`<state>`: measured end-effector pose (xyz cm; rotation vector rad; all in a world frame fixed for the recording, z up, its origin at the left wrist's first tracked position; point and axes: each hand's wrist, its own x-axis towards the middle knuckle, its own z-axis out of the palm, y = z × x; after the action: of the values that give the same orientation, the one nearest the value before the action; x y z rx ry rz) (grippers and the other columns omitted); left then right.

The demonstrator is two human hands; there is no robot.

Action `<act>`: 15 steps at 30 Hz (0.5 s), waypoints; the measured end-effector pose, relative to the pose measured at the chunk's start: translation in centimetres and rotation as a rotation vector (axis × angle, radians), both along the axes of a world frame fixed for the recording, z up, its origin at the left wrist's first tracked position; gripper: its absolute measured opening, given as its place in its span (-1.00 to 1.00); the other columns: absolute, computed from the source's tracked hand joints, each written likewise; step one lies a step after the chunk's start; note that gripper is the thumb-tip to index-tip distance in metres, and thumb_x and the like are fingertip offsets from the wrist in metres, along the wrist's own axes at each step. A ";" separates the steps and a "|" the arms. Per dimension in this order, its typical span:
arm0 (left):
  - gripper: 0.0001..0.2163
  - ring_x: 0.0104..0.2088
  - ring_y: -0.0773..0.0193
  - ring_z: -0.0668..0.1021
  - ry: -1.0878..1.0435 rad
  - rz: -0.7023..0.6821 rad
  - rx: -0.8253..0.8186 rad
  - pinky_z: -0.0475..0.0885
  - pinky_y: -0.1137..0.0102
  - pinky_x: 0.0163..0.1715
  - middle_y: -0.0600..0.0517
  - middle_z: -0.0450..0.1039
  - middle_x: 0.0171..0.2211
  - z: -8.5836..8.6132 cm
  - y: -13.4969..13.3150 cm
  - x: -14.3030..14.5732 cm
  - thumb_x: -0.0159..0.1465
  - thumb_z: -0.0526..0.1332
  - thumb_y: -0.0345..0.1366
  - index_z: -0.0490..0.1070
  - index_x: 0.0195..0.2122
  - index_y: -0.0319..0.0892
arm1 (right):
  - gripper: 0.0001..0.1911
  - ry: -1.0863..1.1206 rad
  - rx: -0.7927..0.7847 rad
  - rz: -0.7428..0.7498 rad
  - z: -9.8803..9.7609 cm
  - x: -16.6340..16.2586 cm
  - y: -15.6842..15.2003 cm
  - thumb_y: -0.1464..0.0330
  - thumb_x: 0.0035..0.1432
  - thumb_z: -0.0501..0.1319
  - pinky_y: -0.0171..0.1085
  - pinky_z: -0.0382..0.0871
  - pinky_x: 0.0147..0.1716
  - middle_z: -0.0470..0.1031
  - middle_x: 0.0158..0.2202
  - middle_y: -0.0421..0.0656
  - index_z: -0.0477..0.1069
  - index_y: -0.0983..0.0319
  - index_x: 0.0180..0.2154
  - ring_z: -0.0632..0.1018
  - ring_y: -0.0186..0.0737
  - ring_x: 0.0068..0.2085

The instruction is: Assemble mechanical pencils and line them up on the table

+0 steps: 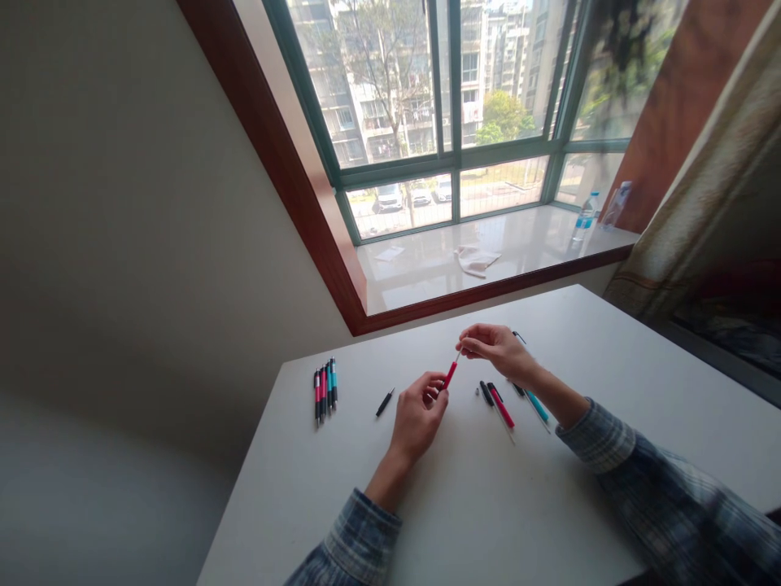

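Note:
My left hand (pixel 418 415) is closed around the lower end of a red pen barrel (pixel 450 374), held just above the white table (pixel 464 505). My right hand (pixel 497 348) pinches the thin white refill sticking out of the barrel's upper end. Under my right forearm lie loose pen parts: a red barrel (pixel 501 406), a small black piece (pixel 486 393) and a teal barrel (pixel 538 405). A lone black pen part (pixel 385 402) lies left of my left hand. Farther left, several assembled red and teal pens (pixel 325 391) lie side by side.
Beyond the table's far edge runs a white window sill (pixel 488 252) with a crumpled cloth (pixel 476 260) and a water bottle (pixel 586 216). A curtain (pixel 701 187) hangs at the right. A bare wall is on the left.

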<state>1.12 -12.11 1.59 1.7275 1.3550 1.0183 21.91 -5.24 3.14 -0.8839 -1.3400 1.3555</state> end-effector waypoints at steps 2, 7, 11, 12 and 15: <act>-0.78 -0.39 0.29 0.52 0.002 -0.001 0.001 0.44 0.41 -0.34 0.01 0.54 -0.31 0.1 0.1 0.0 0.28 0.23 -0.19 0.55 -0.12 -0.15 | -0.57 0.038 -0.022 -0.030 0.0 0.1 0.1 0.06 0.00 0.46 -0.17 0.53 -0.15 0.66 -0.28 -0.07 0.55 0.25 -0.24 0.62 -0.22 -0.27; -0.80 -0.38 0.26 0.53 0.012 -0.005 -0.015 0.43 0.38 -0.30 0.01 0.55 -0.30 0.3 0.5 0.1 0.28 0.22 -0.16 0.50 -0.17 -0.14 | -0.59 0.198 -0.067 -0.167 0.6 1.1 1.2 0.09 -0.06 0.50 -0.20 0.52 -0.12 0.65 -0.30 -0.12 0.57 0.22 -0.25 0.61 -0.26 -0.28; -0.84 -0.40 0.27 0.50 -0.057 0.030 -0.014 0.40 0.40 -0.33 0.05 0.50 -0.38 0.0 1.0 -0.2 0.31 0.14 -0.17 0.39 -0.27 -0.14 | -0.59 0.401 -0.133 -0.286 1.1 2.3 2.4 0.15 -0.14 0.56 -0.25 0.52 -0.18 0.63 -0.30 -0.15 0.56 0.21 -0.29 0.58 -0.29 -0.31; -0.83 -0.42 0.28 0.47 -0.081 0.057 -0.006 0.38 0.41 -0.36 0.06 0.47 -0.40 0.0 1.1 -0.3 0.31 0.14 -0.15 0.37 -0.29 -0.14 | -0.59 0.445 -0.163 -0.298 1.1 2.4 2.5 0.15 -0.16 0.57 -0.26 0.52 -0.19 0.62 -0.31 -0.15 0.55 0.20 -0.30 0.57 -0.30 -0.31; -0.75 -0.48 0.32 0.38 -0.099 0.095 -0.001 0.31 0.45 -0.45 0.11 0.35 -0.47 0.4 0.8 -0.2 0.33 0.14 -0.06 0.36 -0.32 -0.14 | -0.60 0.529 -0.276 -0.265 0.7 1.6 2.2 0.18 -0.18 0.58 -0.32 0.52 -0.24 0.61 -0.31 -0.16 0.55 0.21 -0.33 0.55 -0.34 -0.33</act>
<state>0.89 -11.26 1.97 1.6032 1.3845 1.1400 23.51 -3.00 3.84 -0.7762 -0.6200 1.4503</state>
